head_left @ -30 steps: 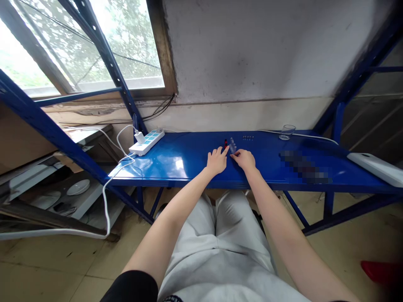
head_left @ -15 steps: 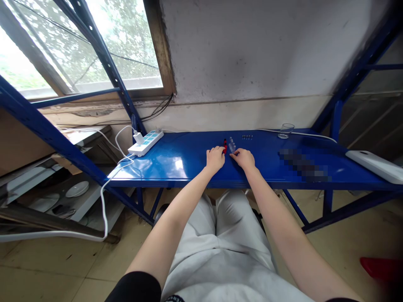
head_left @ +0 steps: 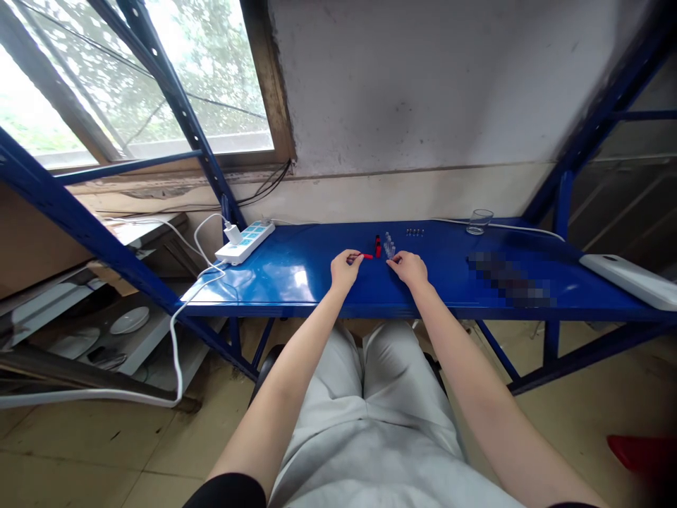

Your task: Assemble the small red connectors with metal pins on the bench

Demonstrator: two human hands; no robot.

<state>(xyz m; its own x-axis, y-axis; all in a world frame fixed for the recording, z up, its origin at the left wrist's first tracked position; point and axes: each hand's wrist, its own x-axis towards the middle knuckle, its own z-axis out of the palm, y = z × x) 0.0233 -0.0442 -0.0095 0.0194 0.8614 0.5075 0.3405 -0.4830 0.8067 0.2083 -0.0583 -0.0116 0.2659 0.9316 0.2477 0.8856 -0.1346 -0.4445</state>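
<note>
My left hand point(head_left: 345, 269) is closed in a pinch around a slim red stick-like piece point(head_left: 367, 257), whose tip points right, a little above the blue tabletop. Just beyond that tip lies a small red-and-black item point(head_left: 378, 247), too small to name. Beside it is a cluster of small clear plastic pieces point(head_left: 389, 245). My right hand point(head_left: 411, 269) rests at the near end of this cluster, thumb and finger pressed together; what they hold, if anything, is hidden. Several tiny metallic parts point(head_left: 415, 232) stand in a row farther back.
A clear glass point(head_left: 479, 221) stands at the back right of the blue table point(head_left: 317, 308). A blurred dark object point(head_left: 508, 279) and a white flat device point(head_left: 629, 281) lie to the right. On the left is a white power strip point(head_left: 245, 241) with cables.
My left hand has moved left and toward me, away from the red-and-black item, and now has the slim red piece. My right hand has hardly moved.
</note>
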